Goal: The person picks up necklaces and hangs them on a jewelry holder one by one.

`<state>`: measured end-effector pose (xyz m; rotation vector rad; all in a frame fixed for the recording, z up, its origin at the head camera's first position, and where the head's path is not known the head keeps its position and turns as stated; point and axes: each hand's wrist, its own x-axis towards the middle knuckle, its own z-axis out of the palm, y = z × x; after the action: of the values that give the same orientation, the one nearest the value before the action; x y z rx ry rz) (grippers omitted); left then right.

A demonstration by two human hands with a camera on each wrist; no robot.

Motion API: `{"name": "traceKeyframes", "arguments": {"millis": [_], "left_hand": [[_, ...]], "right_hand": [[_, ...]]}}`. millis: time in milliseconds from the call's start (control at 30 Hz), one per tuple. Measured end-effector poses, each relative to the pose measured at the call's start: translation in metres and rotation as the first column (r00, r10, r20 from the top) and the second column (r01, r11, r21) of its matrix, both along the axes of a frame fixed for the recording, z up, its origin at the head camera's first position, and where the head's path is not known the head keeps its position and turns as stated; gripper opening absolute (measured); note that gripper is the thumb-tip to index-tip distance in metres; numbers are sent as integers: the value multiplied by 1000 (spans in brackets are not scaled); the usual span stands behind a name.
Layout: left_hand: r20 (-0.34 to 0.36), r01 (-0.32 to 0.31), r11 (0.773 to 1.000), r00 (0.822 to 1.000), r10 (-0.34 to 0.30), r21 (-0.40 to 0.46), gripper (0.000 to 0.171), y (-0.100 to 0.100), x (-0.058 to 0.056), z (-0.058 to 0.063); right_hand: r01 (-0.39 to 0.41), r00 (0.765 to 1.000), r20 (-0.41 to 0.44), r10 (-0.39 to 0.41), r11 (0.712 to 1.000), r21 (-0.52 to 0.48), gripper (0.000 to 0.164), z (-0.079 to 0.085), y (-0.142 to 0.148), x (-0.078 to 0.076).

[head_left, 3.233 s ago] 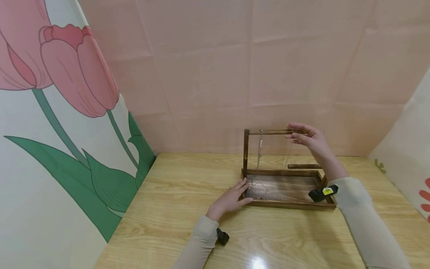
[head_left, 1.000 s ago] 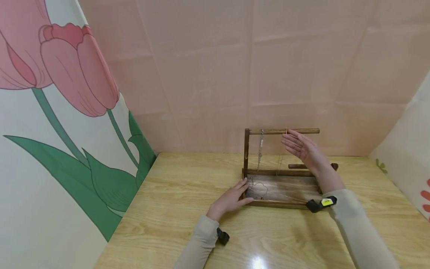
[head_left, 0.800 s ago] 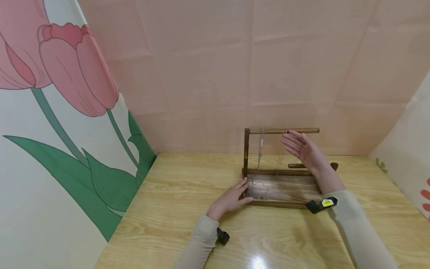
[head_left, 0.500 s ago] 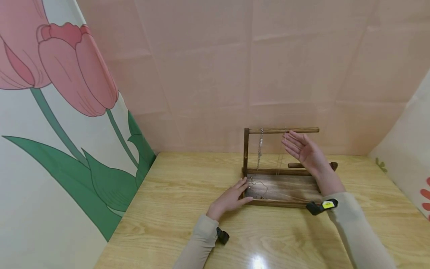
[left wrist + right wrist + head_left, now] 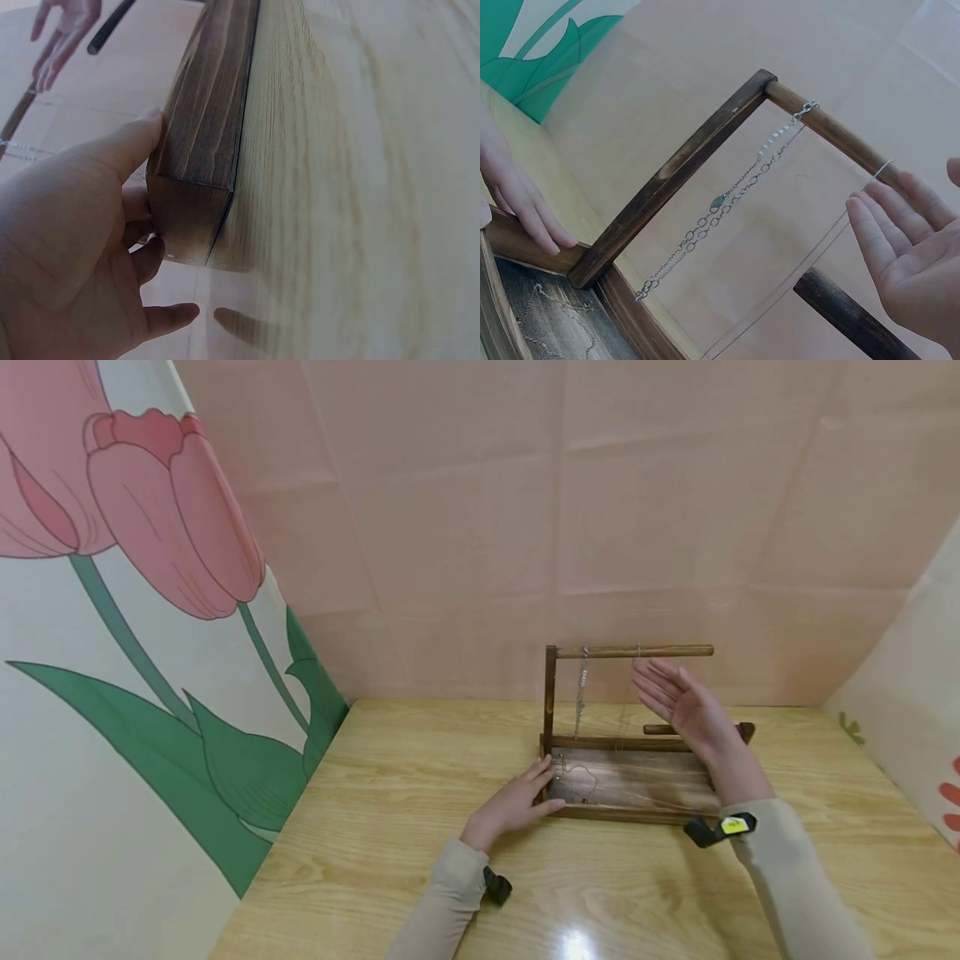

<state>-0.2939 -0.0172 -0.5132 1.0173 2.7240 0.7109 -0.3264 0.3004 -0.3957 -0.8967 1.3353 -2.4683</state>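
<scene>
Table (image 5: 420, 760): pale yellow, wood-grained surface; bright reflection (image 5: 576, 946) at the near side. Directly on it: one dark-brown wooden stand (image 5: 550, 702), tray base (image 5: 622, 815) down, right of centre toward the far edge, long side roughly parallel to that edge.

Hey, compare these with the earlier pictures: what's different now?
The right hand was curled at the top bar with the thin chain; it has since moved down a little, fingers straightened. It seems to have let the chain go, which now hangs over the bar. Unchanged: the left hand on the tray, and the thicker chain hanging from the bar.
</scene>
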Motion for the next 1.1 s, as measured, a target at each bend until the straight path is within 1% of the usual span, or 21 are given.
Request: {"name": "traceKeyframes", "arguments": {"millis": [133,267,533,633,900,1100], "left_hand": [[-5,3,1000,1000,-3,0,72,0,0,0],[-2,3,1000,1000,-3,1,72,0,-1,0],[-9,-3,1000,1000,3,-9,72,1,-3,-2],[-10,-1,1000,1000,1,-9,73,1,-2,-1],[-7,1,1000,1000,-1,-2,73,1,-3,-2],[-12,3,1000,1000,-3,-4,72,1,-3,-2]], "right_hand": [[14,1000,-2,-14,1000,13,47,-2,-1,2],[42,999,-2,-42,997,57,46,-2,-3,5],[42,999,4,-43,994,104,45,-7,-6,7],[46,999,16,-48,994,101,43,-9,-8,9],[40,999,10,-41,997,68,43,-12,-14,16],[41,999,22,-43,996,80,42,-14,-18,20]]}}
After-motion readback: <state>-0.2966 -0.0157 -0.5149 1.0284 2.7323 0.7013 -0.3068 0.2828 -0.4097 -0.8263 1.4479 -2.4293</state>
